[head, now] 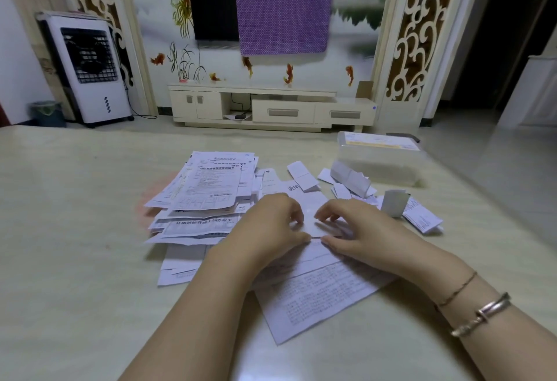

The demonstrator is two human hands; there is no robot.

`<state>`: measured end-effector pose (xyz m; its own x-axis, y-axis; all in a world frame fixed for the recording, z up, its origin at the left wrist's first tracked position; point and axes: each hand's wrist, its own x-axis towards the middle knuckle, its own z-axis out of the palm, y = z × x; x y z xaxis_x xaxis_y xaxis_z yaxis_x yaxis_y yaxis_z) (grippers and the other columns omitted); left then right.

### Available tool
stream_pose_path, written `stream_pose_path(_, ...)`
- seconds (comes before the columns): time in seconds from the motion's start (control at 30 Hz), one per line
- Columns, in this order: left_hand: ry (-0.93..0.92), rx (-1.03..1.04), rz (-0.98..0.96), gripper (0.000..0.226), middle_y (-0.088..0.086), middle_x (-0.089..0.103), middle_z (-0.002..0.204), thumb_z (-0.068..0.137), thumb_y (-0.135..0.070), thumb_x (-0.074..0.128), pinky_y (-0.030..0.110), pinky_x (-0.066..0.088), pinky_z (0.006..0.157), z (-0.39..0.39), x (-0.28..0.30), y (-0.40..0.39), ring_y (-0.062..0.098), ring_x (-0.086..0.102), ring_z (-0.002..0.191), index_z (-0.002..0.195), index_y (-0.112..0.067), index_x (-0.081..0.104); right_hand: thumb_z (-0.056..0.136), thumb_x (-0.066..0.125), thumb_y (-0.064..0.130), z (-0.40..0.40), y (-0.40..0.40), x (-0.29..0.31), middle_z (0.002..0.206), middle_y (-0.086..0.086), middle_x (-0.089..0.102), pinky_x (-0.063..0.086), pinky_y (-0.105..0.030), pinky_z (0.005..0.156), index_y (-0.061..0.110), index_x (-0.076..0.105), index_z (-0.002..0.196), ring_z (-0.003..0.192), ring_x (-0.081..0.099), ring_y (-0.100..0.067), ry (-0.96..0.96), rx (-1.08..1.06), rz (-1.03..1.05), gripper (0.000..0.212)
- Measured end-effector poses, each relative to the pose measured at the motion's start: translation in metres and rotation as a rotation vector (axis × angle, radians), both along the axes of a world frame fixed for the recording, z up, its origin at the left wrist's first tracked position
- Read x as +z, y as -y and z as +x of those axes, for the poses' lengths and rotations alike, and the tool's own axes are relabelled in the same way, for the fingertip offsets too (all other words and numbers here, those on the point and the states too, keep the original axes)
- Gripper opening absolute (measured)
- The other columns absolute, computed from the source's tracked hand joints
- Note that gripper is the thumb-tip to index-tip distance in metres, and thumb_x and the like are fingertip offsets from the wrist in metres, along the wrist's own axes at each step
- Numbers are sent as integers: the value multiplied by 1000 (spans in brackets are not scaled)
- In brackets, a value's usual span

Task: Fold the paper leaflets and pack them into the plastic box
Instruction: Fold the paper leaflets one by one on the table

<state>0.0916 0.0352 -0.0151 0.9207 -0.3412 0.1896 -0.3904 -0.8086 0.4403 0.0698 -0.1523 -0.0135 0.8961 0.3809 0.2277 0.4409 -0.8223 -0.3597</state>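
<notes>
While both hands work at it, the leaflet (304, 218) being folded lies on the bench (75, 230) directly in front of the person, on top of a larger printed sheet (319, 296). The left hand (271, 224) and the right hand (358, 230) meet over its middle, each grip closed on the paper: curled fingers and thumbs pinch the fold line, apparently pressing a crease. How many folds this leaflet already has is hidden under the fingers.

Just left of the hands sits a thick, untidy stack of flat leaflets (208, 196), none of them folded as far as can be seen. To the right, several folded leaflets (352, 181) lie scattered on the bench, a few standing up on their edges. Beyond these, at the far right of the bench, stands the plastic box (379, 160), clear-walled with its lid seemingly on; nothing folded can be made out inside.

By this showing the task is in its early part: a handful folded, one in hand, the large stack untouched, and the packing apparently not yet begun.
</notes>
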Motion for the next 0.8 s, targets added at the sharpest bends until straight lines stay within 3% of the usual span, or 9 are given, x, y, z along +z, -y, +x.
stream_pose_path(0.17,53,32,-20,19,-7,65,93,89,-37,58,33,51,79,-7,4,3,14,60,91,90,-23,69,90,52,25,-2,-1,0,108,18,60,48,-34,87,30,55,110,102,54,-4,69,-36,-19,21)
stream_pose_path(0.33,62,62,-83,19,-10,65,92,91,-42,53,26,44,64,-10,10,3,12,59,83,94,-30,67,88,53,24,3,1,0,85,10,65,50,-35,75,29,57,89,79,58,-9,41,-135,209,6)
stream_pose_path(0.4,55,70,-107,16,-12,64,94,90,-30,54,26,42,65,-9,9,3,9,58,84,100,-33,66,88,55,22,6,0,-1,79,8,63,46,-30,70,25,58,87,72,55,-9,19,-173,267,4)
stream_pose_path(0.47,55,89,-101,29,-12,62,98,87,-17,51,27,43,70,-8,5,3,10,57,87,108,-33,63,87,56,23,8,0,-4,75,8,59,43,-26,65,24,57,89,69,52,-6,8,-206,238,2)
stream_pose_path(0.63,87,91,-34,35,-10,57,108,86,-16,56,33,48,83,-3,-2,2,13,53,101,118,-31,57,87,59,29,12,0,-9,98,8,52,41,-29,72,25,48,104,80,47,-5,17,-213,61,20)
stream_pose_path(0.8,90,38,-28,23,-10,52,106,86,-17,57,33,48,81,-1,-1,2,12,51,98,103,-29,64,90,56,28,11,2,-7,110,10,47,39,-32,91,30,52,104,108,42,-13,102,-121,-16,15)
